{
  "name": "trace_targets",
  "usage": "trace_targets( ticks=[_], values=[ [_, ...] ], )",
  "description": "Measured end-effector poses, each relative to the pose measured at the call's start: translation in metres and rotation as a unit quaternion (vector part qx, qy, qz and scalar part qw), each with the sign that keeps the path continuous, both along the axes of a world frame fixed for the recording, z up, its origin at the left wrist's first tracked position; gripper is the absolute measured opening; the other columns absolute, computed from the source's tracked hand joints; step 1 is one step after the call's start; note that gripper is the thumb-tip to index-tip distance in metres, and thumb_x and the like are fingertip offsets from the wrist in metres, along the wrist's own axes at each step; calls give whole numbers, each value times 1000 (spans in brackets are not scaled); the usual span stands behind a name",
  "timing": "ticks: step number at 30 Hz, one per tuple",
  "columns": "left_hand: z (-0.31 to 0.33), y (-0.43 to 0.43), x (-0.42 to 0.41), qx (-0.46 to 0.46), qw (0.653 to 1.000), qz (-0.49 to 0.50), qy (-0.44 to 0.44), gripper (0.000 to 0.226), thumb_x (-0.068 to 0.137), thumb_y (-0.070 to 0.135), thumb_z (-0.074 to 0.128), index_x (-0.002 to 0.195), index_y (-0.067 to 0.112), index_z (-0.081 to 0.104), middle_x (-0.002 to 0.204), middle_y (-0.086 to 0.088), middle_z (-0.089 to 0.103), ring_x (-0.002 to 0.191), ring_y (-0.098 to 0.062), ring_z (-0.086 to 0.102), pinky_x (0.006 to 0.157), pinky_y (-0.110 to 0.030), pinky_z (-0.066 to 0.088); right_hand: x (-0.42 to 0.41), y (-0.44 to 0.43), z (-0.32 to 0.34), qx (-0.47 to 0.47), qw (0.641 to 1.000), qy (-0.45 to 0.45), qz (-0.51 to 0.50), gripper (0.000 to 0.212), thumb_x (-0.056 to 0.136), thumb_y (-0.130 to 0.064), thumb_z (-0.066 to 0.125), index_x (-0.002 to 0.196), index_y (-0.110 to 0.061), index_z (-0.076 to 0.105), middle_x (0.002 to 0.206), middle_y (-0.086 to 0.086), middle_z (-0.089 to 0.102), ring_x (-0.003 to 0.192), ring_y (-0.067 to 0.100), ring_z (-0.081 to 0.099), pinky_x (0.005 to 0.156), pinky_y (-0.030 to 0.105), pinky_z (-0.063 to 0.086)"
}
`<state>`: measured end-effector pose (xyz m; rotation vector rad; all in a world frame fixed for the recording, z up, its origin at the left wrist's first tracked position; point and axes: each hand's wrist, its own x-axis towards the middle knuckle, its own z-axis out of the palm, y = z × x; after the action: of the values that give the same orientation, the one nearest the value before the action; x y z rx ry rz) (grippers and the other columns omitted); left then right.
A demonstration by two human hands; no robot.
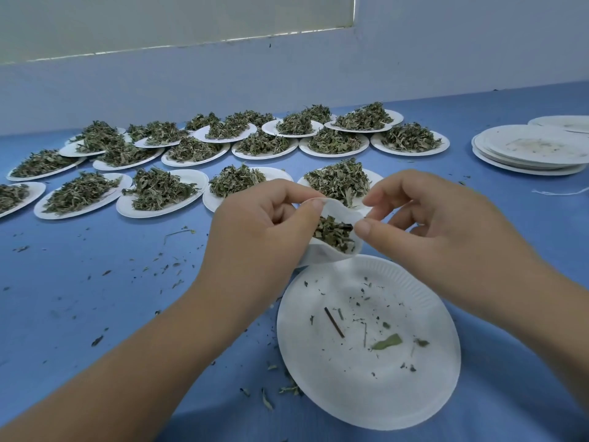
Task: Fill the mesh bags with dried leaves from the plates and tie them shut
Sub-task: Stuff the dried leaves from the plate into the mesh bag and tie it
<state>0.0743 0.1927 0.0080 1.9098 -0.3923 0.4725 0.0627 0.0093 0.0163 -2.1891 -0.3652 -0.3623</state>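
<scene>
Two hands hold the mesh bag (pixel 331 253) just beyond the emptied plate (pixel 366 387): left hand (pixel 264 228) and right hand (pixel 427 224) fingers (pixel 314 209) pinch opposite rims, its leaf-filled mouth upward between them.

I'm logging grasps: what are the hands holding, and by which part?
One white mesh bag, held by its open rim: the left hand pinches the rim's left side, the right hand its right side.
</scene>
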Motion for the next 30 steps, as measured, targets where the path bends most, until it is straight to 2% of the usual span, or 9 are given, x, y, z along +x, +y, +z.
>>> trace_targets(
  ticks=[6,10,13,18,21,24,26,28,30],
  values=[
    [-2,-3,-2,-3,1000,-7,6,13,89,16,66,81,24,72,51,-14,48,43,-11,40,46,-21,42,2,3,-7,10,1000,27,3,14,72,-42,67,83,-37,62,82,-20,63,59,3,59,55,15,45],
    [-2,-7,-6,21,999,-17,-22,13,88,15,67,81,25,72,50,-8,46,44,-8,39,45,-26,44,7,1,-7,98,983,142,59,14,77,-32,74,86,-26,66,73,-3,63,50,10,58,46,19,45],
    [-3,-13,-13,19,998,-44,-34,14,86,17,68,77,28,71,50,-4,51,43,-3,39,42,-14,35,11,4,-9,148,959,214,110,22,76,-17,77,88,-5,63,67,10,53,54,20,52,42,24,42],
    [-6,-20,-19,64,994,-59,-60,9,83,20,64,80,23,73,51,-4,48,45,-10,41,47,-8,32,15,13,-18,99,976,179,73,25,75,-25,68,82,-3,58,59,4,51,48,17,46,43,29,39],
    [-4,-15,-16,47,997,-45,-52,11,83,22,63,81,29,72,52,-5,51,43,-6,41,43,-12,33,13,9,-13,90,977,169,98,24,85,-33,68,82,-10,63,66,13,59,47,16,52,46,28,43],
    [0,-6,-10,46,997,-19,-61,12,85,24,62,82,33,69,54,-5,53,41,-6,42,39,-14,34,14,-8,0,91,971,189,119,26,81,-46,68,83,-21,69,72,8,67,55,16,59,53,28,48],
    [1,1,-6,38,998,-5,-58,14,88,23,63,82,34,69,53,-5,52,42,-4,42,41,-12,34,15,-22,8,21,971,195,134,35,72,-62,69,88,-31,71,74,-2,68,56,14,59,59,27,49],
    [2,7,-2,22,999,9,-48,18,90,19,64,82,34,69,54,-7,51,44,-5,41,42,-20,40,14,-32,12,-72,964,198,161,48,58,-71,68,98,-44,68,83,-13,69,60,6,61,66,26,51],
    [3,11,1,4,999,24,-43,19,91,19,64,81,34,69,52,-8,48,44,-17,40,43,-22,37,15,-35,11,-165,948,205,180,62,49,-74,72,106,-51,62,99,-27,62,72,-2,61,72,24,50]
  ],
)
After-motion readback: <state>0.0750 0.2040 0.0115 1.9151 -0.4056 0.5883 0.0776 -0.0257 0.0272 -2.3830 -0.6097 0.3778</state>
